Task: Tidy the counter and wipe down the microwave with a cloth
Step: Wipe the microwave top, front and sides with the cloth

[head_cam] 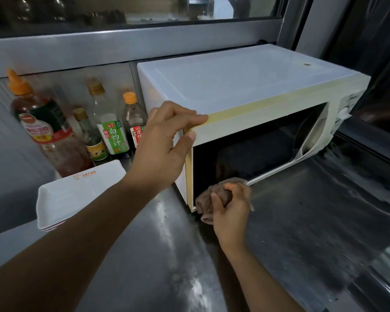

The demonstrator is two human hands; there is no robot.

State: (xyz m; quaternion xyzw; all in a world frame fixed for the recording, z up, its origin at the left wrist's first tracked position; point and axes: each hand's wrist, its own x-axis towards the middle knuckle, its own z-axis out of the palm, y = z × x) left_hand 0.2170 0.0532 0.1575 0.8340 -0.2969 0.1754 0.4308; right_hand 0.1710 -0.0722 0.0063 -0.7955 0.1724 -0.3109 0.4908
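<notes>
Gripping the upper left front corner of the white microwave (pixel 234 86), the left hand (pixel 164 140) curls its fingers over the top edge with the thumb pressed on the front face. Lower, at centre frame, the right hand (pixel 231 208) holds a bunched brown cloth (pixel 204 202) tight against the bottom left corner of the microwave's dark door.

Left of the microwave, against the back wall, stands a row of sauce bottles: a large one with an orange cap (pixel 41 122), a green-labelled bottle (pixel 109 129), a small dark one between them (pixel 90 136) and another orange-capped bottle (pixel 134 122) just beside the oven's side. A stack of white rectangular trays (pixel 77 194) sits in front of them at the left.

The counter (pixel 302 210) is scuffed stainless steel, streaked with glare. Dark window glass in metal frames (pixel 122 46) runs along the top and right of the frame.
</notes>
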